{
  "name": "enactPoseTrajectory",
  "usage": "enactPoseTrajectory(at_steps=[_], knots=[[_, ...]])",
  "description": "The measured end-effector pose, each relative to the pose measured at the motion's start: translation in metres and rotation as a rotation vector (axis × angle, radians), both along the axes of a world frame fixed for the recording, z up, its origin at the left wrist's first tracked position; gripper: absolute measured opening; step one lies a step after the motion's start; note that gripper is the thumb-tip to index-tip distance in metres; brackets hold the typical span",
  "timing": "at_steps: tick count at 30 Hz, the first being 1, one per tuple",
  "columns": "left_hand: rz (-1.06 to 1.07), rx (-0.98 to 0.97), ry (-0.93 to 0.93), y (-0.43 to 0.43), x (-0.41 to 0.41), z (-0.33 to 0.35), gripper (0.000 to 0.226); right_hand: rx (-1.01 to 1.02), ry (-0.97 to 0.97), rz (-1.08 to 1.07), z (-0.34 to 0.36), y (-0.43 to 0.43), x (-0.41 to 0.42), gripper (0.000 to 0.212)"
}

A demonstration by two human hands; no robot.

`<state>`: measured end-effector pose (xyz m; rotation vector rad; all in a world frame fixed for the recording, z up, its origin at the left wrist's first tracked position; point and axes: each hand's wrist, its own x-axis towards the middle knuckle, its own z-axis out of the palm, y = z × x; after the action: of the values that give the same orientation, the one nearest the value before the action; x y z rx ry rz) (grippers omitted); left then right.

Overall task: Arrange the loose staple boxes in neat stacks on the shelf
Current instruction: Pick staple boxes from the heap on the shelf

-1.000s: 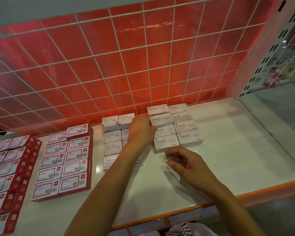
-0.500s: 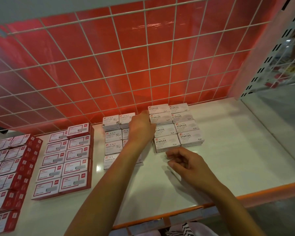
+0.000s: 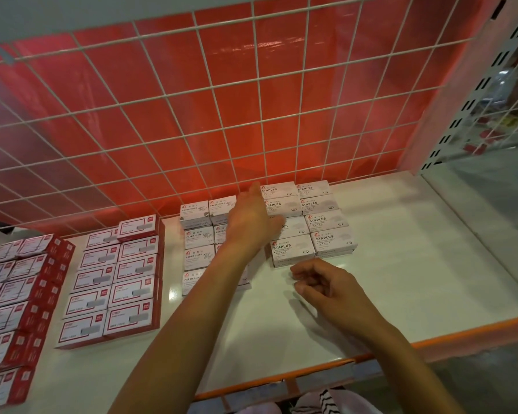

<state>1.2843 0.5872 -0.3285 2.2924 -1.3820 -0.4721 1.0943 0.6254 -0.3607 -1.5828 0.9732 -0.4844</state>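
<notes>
Glossy white shelf, cardboard staple boxes (slight sheen), painted wire grid, shiny red backing

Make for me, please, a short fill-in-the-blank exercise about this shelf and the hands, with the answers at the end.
1. The grey-white block of boxes just behind the right hand is labelled ____.
2. The neighbouring block on its left is labelled ____.
3. The front edge of the shelf is coloured ____.
4. The right hand holds ____.

Answers: STAPLES; PAPER CLIPS; orange; nothing.
</notes>
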Motion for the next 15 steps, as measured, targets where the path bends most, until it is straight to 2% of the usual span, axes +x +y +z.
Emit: enactPoseTrajectory(at_steps=[3,5,8,12,15], knots=[[-0.104,0.046,-0.068,-0.007,0.000,0.003,0.090,0.000,0.000,0.000,0.000,0.001,-0.001,0.022],[-0.161,0.082,-0.096,-0.013,0.002,0.007,0.096,0.003,-0.004,0.001,0.000,0.001,-0.002,0.022],[-0.207,0.140,-0.074,-0.022,0.006,0.009,0.095,0.000,-0.004,0.006,-0.001,0.001,-0.004,0.023],[-0.194,0.142,-0.077,-0.025,0.008,0.006,0.081,-0.002,0.004,0.013,-0.002,0.000,-0.006,0.023],[-0.204,0.141,-0.097,-0.024,0.009,0.003,0.086,0.005,-0.024,0.002,-0.002,0.001,-0.006,0.024]])
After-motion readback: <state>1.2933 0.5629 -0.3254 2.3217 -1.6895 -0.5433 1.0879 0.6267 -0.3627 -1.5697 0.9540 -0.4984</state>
